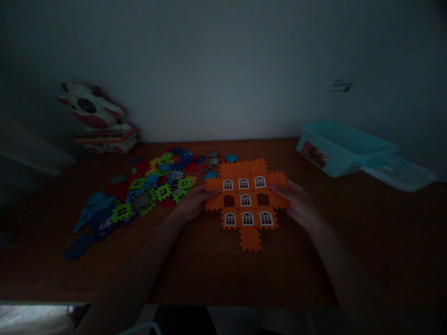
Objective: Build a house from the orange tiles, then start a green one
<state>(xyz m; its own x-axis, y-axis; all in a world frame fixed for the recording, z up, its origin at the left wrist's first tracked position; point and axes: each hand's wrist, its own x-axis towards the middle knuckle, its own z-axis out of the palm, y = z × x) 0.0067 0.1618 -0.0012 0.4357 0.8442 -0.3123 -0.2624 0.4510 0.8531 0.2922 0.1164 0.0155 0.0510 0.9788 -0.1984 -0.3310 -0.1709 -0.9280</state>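
A flat panel of joined orange interlocking tiles (242, 167) is held between my two hands over the table. White window frames fill most of its middle openings, while two openings in the middle row are bare. My left hand (191, 203) grips the tile jutting from the panel's left side, thumb on top. On the opposite edge, my right hand (299, 203) pinches the right-hand tiles, also with the thumb on top. One single tile sticks out from the panel's near edge. The fingers beneath the panel are hidden.
Left of the panel lies a heap of loose coloured tiles (139, 184), some with white windows. A toy cow keyboard (101, 118) stands at the back left. At the back right is a turquoise plastic box (344, 144), its lid (398, 172) beside it. The wooden table (279, 274) meets a wall behind.
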